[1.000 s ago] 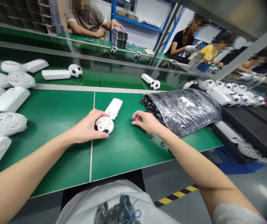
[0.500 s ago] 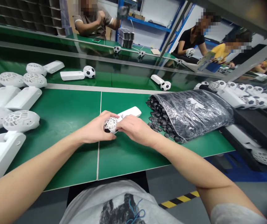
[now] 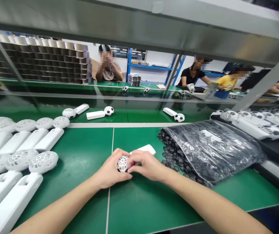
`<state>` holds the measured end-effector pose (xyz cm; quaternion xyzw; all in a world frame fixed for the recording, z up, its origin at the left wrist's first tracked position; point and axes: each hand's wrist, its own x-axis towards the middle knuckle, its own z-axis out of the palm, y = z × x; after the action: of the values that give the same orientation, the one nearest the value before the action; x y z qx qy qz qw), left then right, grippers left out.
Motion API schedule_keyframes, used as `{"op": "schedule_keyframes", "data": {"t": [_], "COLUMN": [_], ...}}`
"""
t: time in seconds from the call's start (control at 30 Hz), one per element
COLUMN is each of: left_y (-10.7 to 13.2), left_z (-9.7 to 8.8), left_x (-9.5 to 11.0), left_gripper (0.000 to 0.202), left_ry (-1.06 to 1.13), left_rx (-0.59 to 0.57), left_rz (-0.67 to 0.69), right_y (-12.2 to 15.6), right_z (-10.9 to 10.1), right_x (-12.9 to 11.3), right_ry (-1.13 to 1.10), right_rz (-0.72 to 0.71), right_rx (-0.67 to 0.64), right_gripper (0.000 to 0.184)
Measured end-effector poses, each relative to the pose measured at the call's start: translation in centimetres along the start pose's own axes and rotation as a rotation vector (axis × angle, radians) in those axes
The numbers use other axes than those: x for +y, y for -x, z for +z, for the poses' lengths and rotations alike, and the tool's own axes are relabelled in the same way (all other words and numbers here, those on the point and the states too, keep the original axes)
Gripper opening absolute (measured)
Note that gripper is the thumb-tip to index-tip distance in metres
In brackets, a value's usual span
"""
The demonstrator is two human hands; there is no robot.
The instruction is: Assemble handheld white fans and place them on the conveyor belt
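My left hand (image 3: 113, 169) is wrapped round the ball-shaped head of a white handheld fan (image 3: 122, 163), its grille facing up with a few black patches at the rim. The fan's handle (image 3: 147, 149) points away to the right, partly behind my right hand. My right hand (image 3: 144, 164) is closed, with thumb and fingertips pinched against the right side of the fan head. Whatever sits between those fingertips is hidden. To the right, small black plastic pieces (image 3: 172, 156) spill from a clear plastic bag (image 3: 217, 149) onto the green tabletop (image 3: 81, 185).
Rows of white fans (image 3: 44, 162) stand at my left. Football-patterned fans (image 3: 253, 122) lie at the right. Beyond the pale strip, a few fans (image 3: 108, 111) rest on a dark green belt. A metal beam (image 3: 139, 35) crosses overhead. Several people (image 3: 108, 70) sit opposite.
My view has tilted up, so everything sits lower in the picture. Both hands stay on the same fan, the right fingertips still at its head. The person opposite now has both hands raised.
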<state>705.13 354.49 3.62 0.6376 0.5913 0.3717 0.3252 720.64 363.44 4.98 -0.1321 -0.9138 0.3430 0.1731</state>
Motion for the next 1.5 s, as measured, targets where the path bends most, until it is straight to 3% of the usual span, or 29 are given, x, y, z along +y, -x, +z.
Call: {"op": "schedule_keyframes", "data": {"t": [0.23,0.4,0.73,0.87,1.17,1.3,1.5], "left_y": [0.1,0.1,0.1,0.2,0.4,0.4,0.2], "left_z": [0.5,0.3,0.5,0.9,1.2,1.1,1.2], "left_x": [-0.1,-0.1,-0.3,-0.4,-1.0,-0.9,-0.2], "left_gripper": [0.041,0.04,0.036,0.035,0.039,0.038,0.036], "left_ry": [-0.048,-0.073,-0.052,-0.051,-0.033,-0.048,-0.028], "left_rx": [0.073,0.006,0.036,0.098,0.139,0.152,0.146], "left_rz": [0.012,0.009,0.009,-0.001,0.041,0.055,-0.052], "right_y": [0.6,0.3,0.2,-0.1,0.8,0.4,-1.3], "right_z": [0.5,0.2,-0.1,0.0,0.2,-0.3,-1.9], "right_x": [1.1,1.5,1.9,2.2,3.0,2.3,0.6], "right_ry": [-0.086,-0.094,-0.098,-0.118,0.069,0.05,0.053], "right_rz": [-0.089,-0.061,-0.052,-0.06,-0.209,-0.141,0.073], "right_rx": [0.083,0.077,0.048,0.062,0.051,0.036,-0.171], "right_gripper": [0.003,0.011,0.015,0.019,0.013,0.012,0.015]}}
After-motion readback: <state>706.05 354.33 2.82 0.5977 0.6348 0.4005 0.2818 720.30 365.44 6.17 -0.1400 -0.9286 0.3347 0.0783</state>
